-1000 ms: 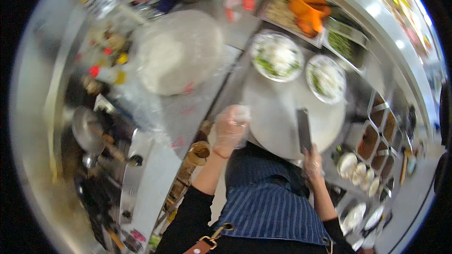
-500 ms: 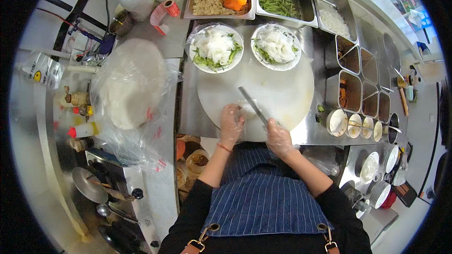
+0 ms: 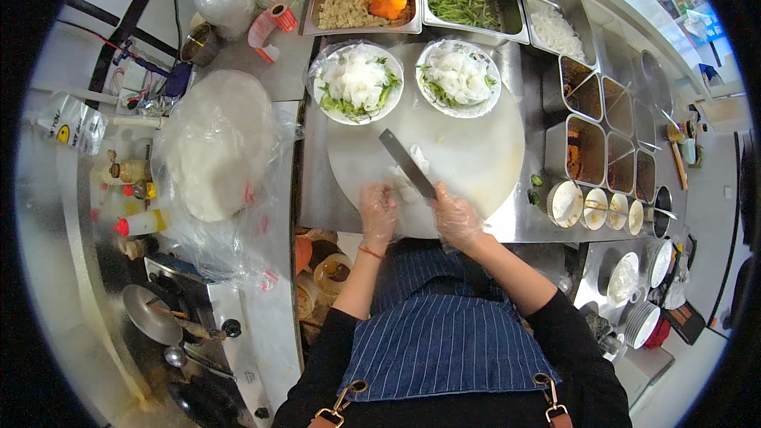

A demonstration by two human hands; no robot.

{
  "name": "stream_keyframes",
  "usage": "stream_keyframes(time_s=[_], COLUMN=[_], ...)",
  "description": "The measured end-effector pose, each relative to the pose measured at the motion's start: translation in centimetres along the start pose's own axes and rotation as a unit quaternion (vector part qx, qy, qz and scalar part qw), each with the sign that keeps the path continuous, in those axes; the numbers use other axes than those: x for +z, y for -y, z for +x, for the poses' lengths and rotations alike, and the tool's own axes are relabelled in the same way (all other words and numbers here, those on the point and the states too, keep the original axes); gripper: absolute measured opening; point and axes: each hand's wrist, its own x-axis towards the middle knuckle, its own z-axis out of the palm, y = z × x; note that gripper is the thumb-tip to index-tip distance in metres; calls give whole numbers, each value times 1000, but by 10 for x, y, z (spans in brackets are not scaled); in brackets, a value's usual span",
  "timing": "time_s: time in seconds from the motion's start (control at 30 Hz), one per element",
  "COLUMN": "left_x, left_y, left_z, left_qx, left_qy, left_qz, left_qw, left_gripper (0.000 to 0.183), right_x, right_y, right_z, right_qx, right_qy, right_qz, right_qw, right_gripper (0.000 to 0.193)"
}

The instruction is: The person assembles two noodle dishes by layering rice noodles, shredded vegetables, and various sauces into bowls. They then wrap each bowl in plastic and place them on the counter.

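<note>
My right hand [image 3: 458, 220], in a clear plastic glove, grips a kitchen knife [image 3: 407, 163] with a broad dark blade slanting up to the left. The blade lies across white, translucent food [image 3: 419, 161] on the round pale cutting board [image 3: 483, 162]. Part of that food shows past the blade's far side. My left hand [image 3: 378, 212], also gloved, has its fingers curled at the near left of the food; what they hold is hidden. Farther back stand two plastic-covered bowls, a left bowl [image 3: 361, 82] and a right bowl [image 3: 458, 78], heaped with white strips over green shreds.
Steel trays of diced food [image 3: 349, 9], green shreds [image 3: 464, 9] and white strips [image 3: 559, 32] line the back. Seasoning tins [image 3: 585, 148] and small bowls [image 3: 565, 203] stand right. At left lies a plastic-covered white mound [image 3: 214, 158], with a stove [image 3: 214, 325] nearer.
The knife has shifted slightly left and its blade now shows more of its flat side. My left hand has moved a little left and down. More of the white food shows beyond the blade.
</note>
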Motion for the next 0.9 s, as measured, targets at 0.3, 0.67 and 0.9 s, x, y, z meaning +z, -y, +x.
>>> stream_keyframes(time_s=[0.3, 0.67, 0.9], left_x=[32, 18, 62], left_y=[-14, 16, -137], left_z=[53, 65, 188], left_qx=[303, 430, 497], left_qy=[18, 239, -90], left_qz=[277, 233, 156], left_qw=[912, 839, 849], left_gripper=[62, 25, 17], right_x=[-52, -65, -56], right_y=[-60, -83, -92], right_z=[-49, -58, -40], right_qx=[106, 112, 77], right_qy=[-103, -123, -113], right_qz=[-33, -94, -124], right_qw=[988, 982, 983], right_gripper=[38, 33, 36])
